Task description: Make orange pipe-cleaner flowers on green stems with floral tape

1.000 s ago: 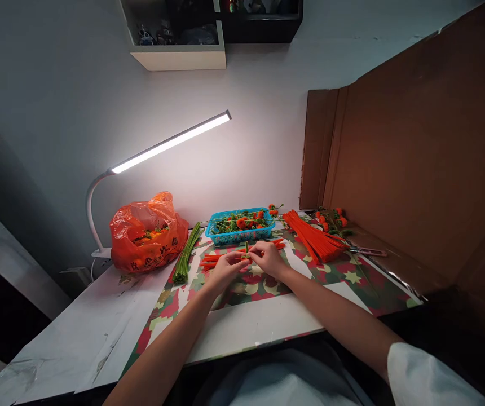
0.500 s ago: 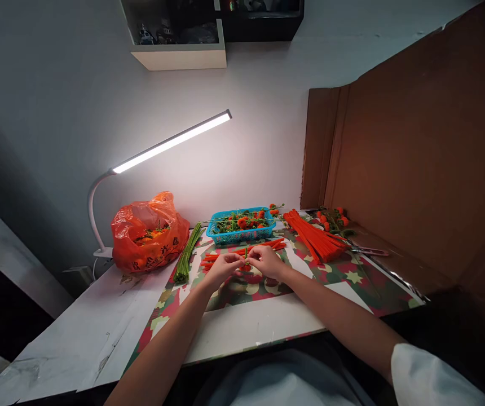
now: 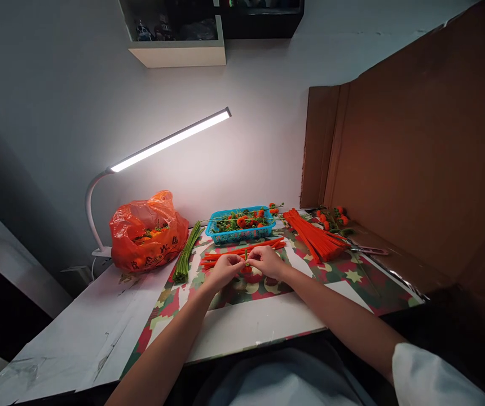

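In the head view, the left hand (image 3: 226, 269) and right hand (image 3: 267, 261) meet above the camouflage-patterned surface (image 3: 229, 301), the fingers of both pinched narrow on a small flower piece (image 3: 246, 269), slim green stem uppermost, rounded orange end below. Just beyond lie thin, straight orange rods (image 3: 211, 260). To the right, a bundle of red-orange rods (image 3: 316, 239) fans out; to the left lie bundled green stems (image 3: 188, 254), then a crinkled, translucent plastic bag (image 3: 149, 248). Behind the hands, a perforated blue basket (image 3: 240, 235) holds pompom-like orange heads (image 3: 241, 222).
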A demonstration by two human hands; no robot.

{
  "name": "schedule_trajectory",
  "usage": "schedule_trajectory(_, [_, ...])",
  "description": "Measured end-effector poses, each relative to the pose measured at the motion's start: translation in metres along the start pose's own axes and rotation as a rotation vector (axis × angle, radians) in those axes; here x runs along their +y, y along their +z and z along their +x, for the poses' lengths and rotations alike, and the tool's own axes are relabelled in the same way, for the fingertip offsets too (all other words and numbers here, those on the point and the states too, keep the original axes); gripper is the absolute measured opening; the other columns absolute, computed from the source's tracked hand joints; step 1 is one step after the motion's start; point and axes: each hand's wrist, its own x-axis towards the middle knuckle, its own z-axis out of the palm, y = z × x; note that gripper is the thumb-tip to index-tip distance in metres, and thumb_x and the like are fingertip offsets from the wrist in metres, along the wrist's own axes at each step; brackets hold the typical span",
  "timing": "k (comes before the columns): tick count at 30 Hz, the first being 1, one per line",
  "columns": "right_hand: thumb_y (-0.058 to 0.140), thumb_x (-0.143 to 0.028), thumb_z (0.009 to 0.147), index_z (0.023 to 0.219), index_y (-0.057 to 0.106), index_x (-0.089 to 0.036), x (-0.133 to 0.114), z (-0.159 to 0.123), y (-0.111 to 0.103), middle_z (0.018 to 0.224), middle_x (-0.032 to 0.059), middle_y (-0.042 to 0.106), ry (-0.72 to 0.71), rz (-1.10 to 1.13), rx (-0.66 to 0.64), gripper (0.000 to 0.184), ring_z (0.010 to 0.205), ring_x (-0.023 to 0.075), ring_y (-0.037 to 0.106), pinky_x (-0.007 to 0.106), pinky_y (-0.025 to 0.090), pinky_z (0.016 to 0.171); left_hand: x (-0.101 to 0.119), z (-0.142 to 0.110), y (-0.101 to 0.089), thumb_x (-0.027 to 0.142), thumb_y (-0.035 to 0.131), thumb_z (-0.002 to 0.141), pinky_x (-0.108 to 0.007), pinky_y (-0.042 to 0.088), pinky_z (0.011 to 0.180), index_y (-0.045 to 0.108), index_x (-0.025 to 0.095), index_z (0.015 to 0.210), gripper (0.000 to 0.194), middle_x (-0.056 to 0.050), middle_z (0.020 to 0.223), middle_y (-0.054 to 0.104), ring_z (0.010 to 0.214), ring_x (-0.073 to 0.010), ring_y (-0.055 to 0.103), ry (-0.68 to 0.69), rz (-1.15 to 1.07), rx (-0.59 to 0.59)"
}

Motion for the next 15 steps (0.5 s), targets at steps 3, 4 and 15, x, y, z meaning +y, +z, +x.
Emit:
schedule_trajectory(3, [0.063, -0.017, 0.074, 0.066, 0.066, -0.014, -0.0016, 0.0004, -0.0016, 0.063, 0.0015, 0.064, 0.003, 0.02, -0.005, 0.009, 0.058, 0.0113, 0.053, 0.021, 0.036, 0.054, -0.0012, 0.0003, 0.0017, 0.035, 0.061, 0.067, -0.018, 0.036, 0.044, 0.06, 0.013, 0.062, 0.022, 0.001, 0.055, 0.055, 0.048, -0.0088, 0.046, 0.056, 0.047, 0.024])
schedule_trajectory(4, [0.063, -0.018, 0.074, 0.067, 0.066, -0.014, -0.0025, 0.0006, -0.0026, 0.063, 0.0016, 0.064, 0.006, 0.034, -0.014, 0.009, 0.058, 0.0114, 0.053, 0.021, 0.036, 0.054, -0.0009, 0.0002, 0.002, 0.035, 0.061, 0.067, -0.018, 0.035, 0.044, 0.059, 0.013, 0.062, 0.022, 0.001, 0.055, 0.054, 0.048, -0.0089, 0.046, 0.067, 0.052, 0.03])
schedule_trajectory(15, [0.06, -0.015, 0.073, 0.066, 0.066, -0.014, -0.0054, 0.0005, -0.0056, 0.066, 0.0028, 0.065, 0.019, 0.073, 0.023, 0.009, 0.06, 0.0121, 0.055, 0.022, 0.04, 0.056, 0.0051, -0.0027, -0.0014, 0.043, 0.065, 0.066, -0.02, 0.039, 0.051, 0.063, 0.013, 0.071, 0.031, -0.003, 0.065, 0.06, 0.056, -0.0105, 0.051, -0.005, -0.105, -0.064])
